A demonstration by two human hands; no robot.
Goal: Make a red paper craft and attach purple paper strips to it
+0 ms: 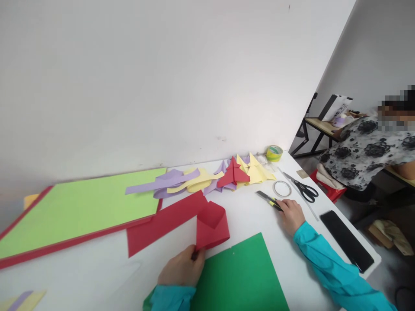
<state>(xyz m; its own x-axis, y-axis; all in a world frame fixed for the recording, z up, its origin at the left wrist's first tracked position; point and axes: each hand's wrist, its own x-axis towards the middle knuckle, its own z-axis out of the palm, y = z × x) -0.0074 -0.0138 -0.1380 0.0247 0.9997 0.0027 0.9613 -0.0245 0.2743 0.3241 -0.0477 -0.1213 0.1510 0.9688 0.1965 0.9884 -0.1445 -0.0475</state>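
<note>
My left hand (182, 267) pinches the lower edge of a folded red paper (212, 229), whose top opens in a V-shaped notch. At the right, my right hand (292, 216) has its fingers closed on the handle end of a utility knife (269, 200), which lies on the white table with its blade pointing up and left. A red paper strip (165, 221) lies behind the folded piece. Close to my left hand is a dark green sheet (240, 278). Scissors with black handles (304, 190) and a thin roll of tape (282, 188) lie just beyond my right hand.
Light green sheets (94, 211) on red ones fill the left side. Purple and yellow strips (181, 181) and folded paper shapes (233, 172) lie along the wall. A yellow-green tape roll (274, 153) and a black phone (346, 239) are at the right. A person (366, 147) sits beyond.
</note>
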